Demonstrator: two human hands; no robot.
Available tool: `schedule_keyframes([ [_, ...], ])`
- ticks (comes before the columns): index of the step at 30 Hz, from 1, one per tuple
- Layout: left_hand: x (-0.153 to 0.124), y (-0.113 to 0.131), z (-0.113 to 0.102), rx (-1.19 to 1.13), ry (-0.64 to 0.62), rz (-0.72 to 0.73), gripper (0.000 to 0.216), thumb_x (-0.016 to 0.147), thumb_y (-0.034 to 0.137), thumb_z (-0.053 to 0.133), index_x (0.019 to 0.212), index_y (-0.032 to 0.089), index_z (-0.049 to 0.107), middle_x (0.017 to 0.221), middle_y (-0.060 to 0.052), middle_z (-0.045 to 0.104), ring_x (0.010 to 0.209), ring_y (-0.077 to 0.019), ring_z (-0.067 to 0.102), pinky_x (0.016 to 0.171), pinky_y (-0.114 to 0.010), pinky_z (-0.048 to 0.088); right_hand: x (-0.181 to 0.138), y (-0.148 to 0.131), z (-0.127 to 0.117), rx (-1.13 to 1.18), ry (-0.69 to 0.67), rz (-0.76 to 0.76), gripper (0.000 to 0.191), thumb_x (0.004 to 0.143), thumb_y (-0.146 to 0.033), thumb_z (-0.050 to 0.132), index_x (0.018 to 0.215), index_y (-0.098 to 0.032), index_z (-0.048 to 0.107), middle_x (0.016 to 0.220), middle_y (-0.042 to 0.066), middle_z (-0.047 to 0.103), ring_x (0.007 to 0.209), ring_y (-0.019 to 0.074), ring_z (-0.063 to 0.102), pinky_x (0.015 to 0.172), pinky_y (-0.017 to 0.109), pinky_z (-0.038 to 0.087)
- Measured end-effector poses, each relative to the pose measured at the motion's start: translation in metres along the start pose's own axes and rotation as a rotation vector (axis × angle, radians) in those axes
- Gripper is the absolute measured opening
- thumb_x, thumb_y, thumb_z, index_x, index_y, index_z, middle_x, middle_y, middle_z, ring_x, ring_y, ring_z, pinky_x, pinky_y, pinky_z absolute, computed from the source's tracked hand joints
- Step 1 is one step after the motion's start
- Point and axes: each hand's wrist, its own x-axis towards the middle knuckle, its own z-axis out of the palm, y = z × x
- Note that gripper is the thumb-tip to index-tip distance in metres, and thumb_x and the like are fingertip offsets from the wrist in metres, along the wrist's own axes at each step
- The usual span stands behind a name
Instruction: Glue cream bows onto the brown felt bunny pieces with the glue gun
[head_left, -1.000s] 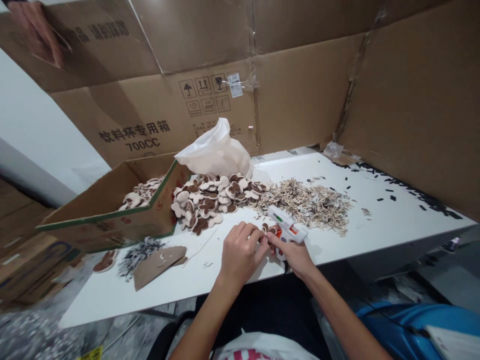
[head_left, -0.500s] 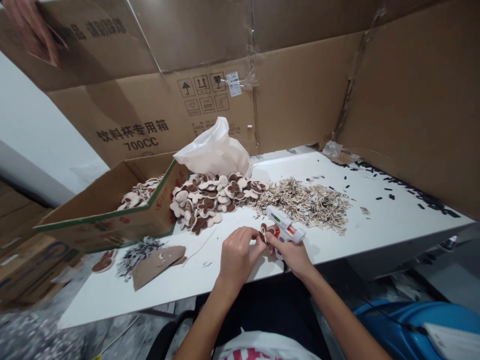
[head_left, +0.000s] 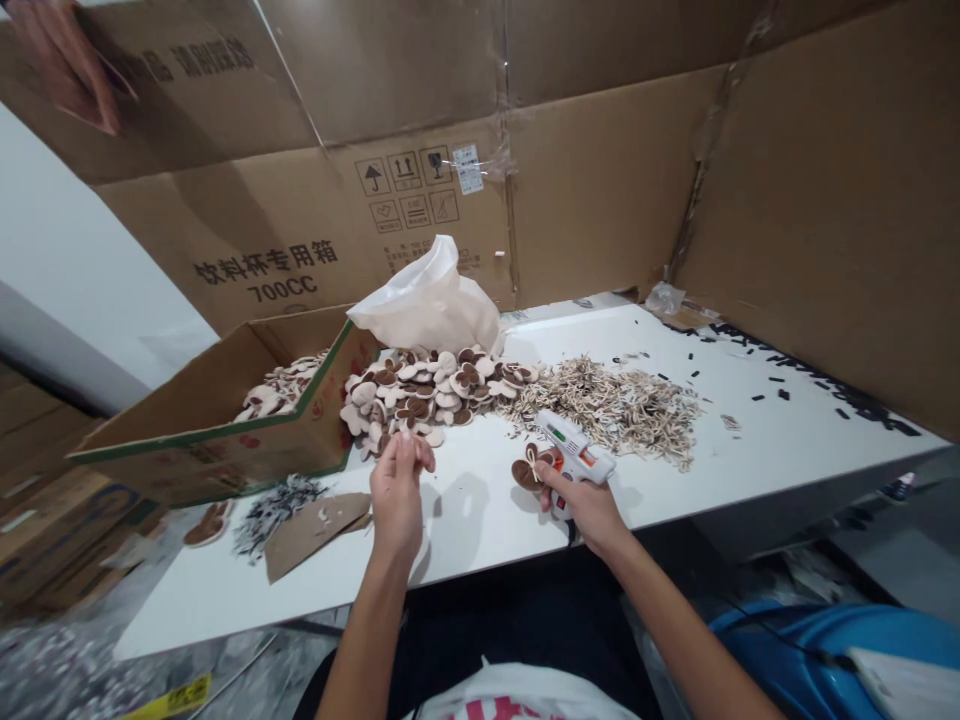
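My right hand [head_left: 589, 508] is wrapped round a white hot glue gun [head_left: 574, 450]. Its thumb and fingers also pinch a brown felt shape [head_left: 525, 474] with a small cream bow on it. My left hand [head_left: 399, 490] hovers at the near edge of a heap of white and brown felt shapes [head_left: 420, 390]. Its fingers are drawn together, and what they hold, if anything, is hidden. Just beyond the glue gun spreads a pile of small cream cord bows [head_left: 622, 405].
An open cardboard box [head_left: 217, 440] with more felt shapes stands at the left. A white plastic bag [head_left: 435, 300] lies behind the heap. Black bits [head_left: 825, 385] are scattered at the right. Cardboard [head_left: 322, 538] and dark scraps [head_left: 277, 510] lie front left. Another person's hand [head_left: 71, 60] shows top left.
My left hand has let go of the felt shape and moved left toward the heap. My right hand keeps the shape and the glue gun, almost in place.
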Motion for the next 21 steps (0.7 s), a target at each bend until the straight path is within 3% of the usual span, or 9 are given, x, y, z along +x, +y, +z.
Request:
schedule_keyframes([
  [2, 0.003, -0.006, -0.009, 0.146, 0.112, 0.071, 0.030, 0.087, 0.041, 0.075, 0.084, 0.020, 0.054, 0.082, 0.001, 0.053, 0.074, -0.0130, 0.049, 0.072, -0.024, 0.044, 0.000, 0.000, 0.000, 0.005, 0.012, -0.002, 0.037, 0.077, -0.049, 0.083, 0.088, -0.019, 0.065, 0.053, -0.003, 0.063, 0.046, 0.0134, 0.057, 0.047, 0.024, 0.042],
  [5, -0.001, -0.015, -0.012, 0.301, 0.174, 0.084, 0.044, 0.071, 0.033, 0.089, 0.096, 0.023, 0.055, 0.094, 0.001, 0.058, 0.080, -0.0132, 0.056, 0.074, -0.024, 0.047, 0.001, 0.002, 0.000, 0.028, 0.013, -0.006, 0.036, 0.077, -0.049, 0.083, 0.088, -0.019, 0.065, 0.055, -0.004, 0.064, 0.046, 0.0129, 0.057, 0.046, 0.024, 0.042],
  [7, -0.009, -0.019, -0.005, 0.383, 0.046, 0.035, 0.032, 0.078, 0.037, 0.083, 0.092, 0.022, 0.058, 0.092, 0.000, 0.060, 0.080, -0.0143, 0.059, 0.074, -0.025, 0.048, 0.001, 0.003, -0.001, 0.029, 0.003, -0.004, 0.035, 0.078, -0.048, 0.083, 0.088, -0.019, 0.066, 0.055, -0.004, 0.064, 0.046, 0.0129, 0.058, 0.047, 0.024, 0.043],
  [9, -0.019, -0.019, 0.008, 0.404, -0.176, -0.043, 0.023, 0.085, 0.039, 0.076, 0.091, 0.020, 0.064, 0.091, -0.002, 0.065, 0.082, -0.0164, 0.062, 0.076, -0.027, 0.050, 0.002, 0.004, -0.002, 0.021, -0.007, -0.006, 0.034, 0.079, -0.047, 0.083, 0.089, -0.020, 0.066, 0.054, -0.003, 0.064, 0.046, 0.0133, 0.058, 0.047, 0.024, 0.042],
  [13, -0.034, -0.017, 0.036, 0.294, -0.428, -0.205, 0.028, 0.089, 0.042, 0.072, 0.103, 0.018, 0.072, 0.094, -0.007, 0.073, 0.086, -0.0200, 0.068, 0.078, -0.030, 0.053, 0.002, 0.006, -0.003, 0.022, -0.033, -0.022, 0.034, 0.079, -0.048, 0.082, 0.089, -0.020, 0.066, 0.054, -0.003, 0.065, 0.046, 0.0153, 0.058, 0.047, 0.025, 0.043],
  [16, -0.038, -0.017, 0.048, 0.208, -0.505, -0.259, 0.027, 0.090, 0.043, 0.070, 0.099, 0.017, 0.073, 0.091, -0.007, 0.075, 0.084, -0.0207, 0.070, 0.078, -0.031, 0.054, 0.002, 0.007, -0.004, 0.042, -0.050, -0.022, 0.035, 0.079, -0.050, 0.082, 0.089, -0.020, 0.066, 0.056, -0.002, 0.065, 0.047, 0.0162, 0.058, 0.048, 0.027, 0.044],
  [21, -0.039, -0.020, 0.052, 0.165, -0.480, -0.244, 0.025, 0.089, 0.041, 0.073, 0.092, 0.016, 0.073, 0.085, -0.006, 0.075, 0.082, -0.0202, 0.071, 0.078, -0.030, 0.054, 0.004, 0.008, -0.005, 0.037, -0.075, -0.019, 0.035, 0.080, -0.050, 0.082, 0.090, -0.019, 0.067, 0.057, -0.002, 0.064, 0.049, 0.0158, 0.057, 0.051, 0.027, 0.046],
])
